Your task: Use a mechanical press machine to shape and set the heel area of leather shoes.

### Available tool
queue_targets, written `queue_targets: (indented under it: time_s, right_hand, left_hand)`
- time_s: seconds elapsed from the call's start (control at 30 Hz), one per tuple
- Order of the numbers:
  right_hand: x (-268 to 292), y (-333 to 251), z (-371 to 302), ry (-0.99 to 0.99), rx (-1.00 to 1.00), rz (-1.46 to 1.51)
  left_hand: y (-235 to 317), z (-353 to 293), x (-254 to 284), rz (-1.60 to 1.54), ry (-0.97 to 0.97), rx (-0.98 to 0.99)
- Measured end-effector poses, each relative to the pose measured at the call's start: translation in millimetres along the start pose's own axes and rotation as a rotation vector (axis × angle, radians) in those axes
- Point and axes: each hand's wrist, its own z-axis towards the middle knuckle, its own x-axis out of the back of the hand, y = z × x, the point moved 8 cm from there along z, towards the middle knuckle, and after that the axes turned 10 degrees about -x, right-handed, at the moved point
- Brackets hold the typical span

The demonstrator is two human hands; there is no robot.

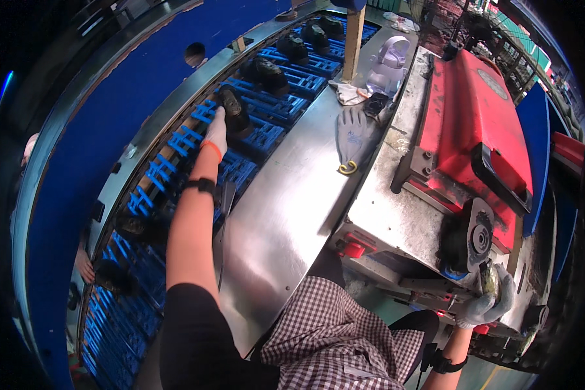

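Observation:
My left hand (216,134), in a white glove with an orange cuff, reaches onto the blue slatted conveyor. Its fingers lie together along the near side of a black shoe (234,112), closed on its edge; the thumb is hidden. Low on the right, my right hand (493,304), in a grey-white glove, is curled around a small dark and yellowish-green piece (490,281), perhaps part of a shoe, mostly hidden by the fingers. That piece is just below a dark round-centred machine part (478,235) on the red-covered machine (465,130).
More black shoes (265,73) sit along the conveyor (257,133). A bare metal counter (286,201) runs beside it, with a grey glove (353,135) and a clear lilac bottle (387,68). Another person's hand (84,265) rests at the conveyor's far-left edge. A wooden post (353,42) stands behind.

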Motion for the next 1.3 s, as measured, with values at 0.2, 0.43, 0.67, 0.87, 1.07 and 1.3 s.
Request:
queue_targets:
  time_s: [0.2,0.43,0.67,0.87,1.07,1.3]
  right_hand:
    - [6,4,-9,0.115,-0.014,0.090]
    - [4,19,-12,0.120,-0.050,0.034]
    - [2,16,-8,0.114,-0.059,-0.001]
    - [-4,25,-5,0.084,-0.098,0.105]
    - [20,-75,14,0.122,0.153,-0.037]
    - [-25,-148,3,-0.886,-0.250,0.782]
  left_hand:
    - [108,-199,138,1.093,0.553,-0.587]
    - [-48,-207,332,-0.122,0.608,0.032]
    - [-43,-222,278,-0.217,0.539,0.252]
    - [-19,-320,201,-0.633,0.272,0.112]
    - [89,-421,35,-0.915,-0.600,-0.108]
    - [136,-536,-131,-0.847,-0.820,-0.018]
